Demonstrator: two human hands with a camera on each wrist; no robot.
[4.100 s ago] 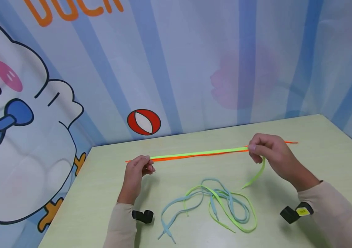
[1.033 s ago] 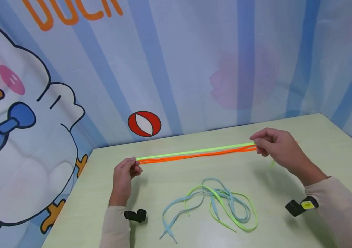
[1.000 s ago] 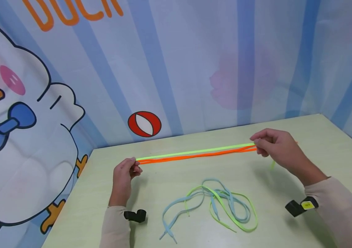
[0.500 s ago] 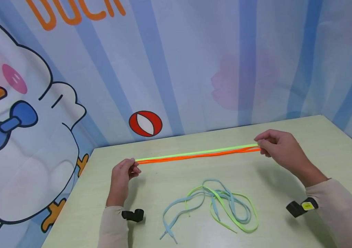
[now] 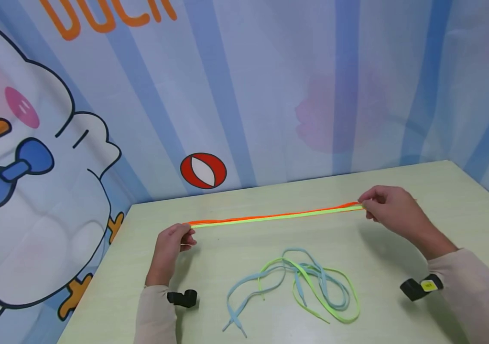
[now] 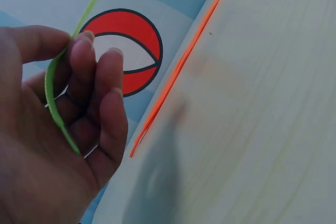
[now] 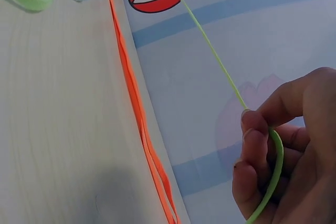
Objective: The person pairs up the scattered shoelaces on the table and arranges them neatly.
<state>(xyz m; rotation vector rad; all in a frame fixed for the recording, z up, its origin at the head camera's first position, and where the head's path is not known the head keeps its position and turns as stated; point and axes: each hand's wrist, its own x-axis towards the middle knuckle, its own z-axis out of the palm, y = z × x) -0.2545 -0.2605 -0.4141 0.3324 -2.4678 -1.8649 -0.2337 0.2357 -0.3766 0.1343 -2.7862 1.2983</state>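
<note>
A yellow-green shoelace (image 5: 304, 214) is stretched straight between my two hands, raised off the table. My left hand (image 5: 168, 251) pinches it between thumb and fingers, and its short end lies across the palm in the left wrist view. With thumb and fingertips, my right hand (image 5: 392, 210) pinches the other side; a tail (image 7: 275, 171) curves down past the palm and leaves the right wrist view. Below the taut lace, an orange shoelace (image 7: 134, 98) lies on the table in a long, narrow folded line near the back edge. Its left end shows in the left wrist view.
A light blue shoelace (image 5: 234, 314) and another yellow-green shoelace (image 5: 347, 319) lie loosely tangled on the pale table (image 5: 111, 291), nearer the front. A printed cloth backdrop (image 5: 270, 95) stands directly behind the table. Each wrist carries a small black camera (image 5: 184, 298).
Since the earliest frame, my hands have spread apart, stretching more of the yellow-green lace between them. In the last half second both dropped slightly, and that lace now appears in front of the orange one.
</note>
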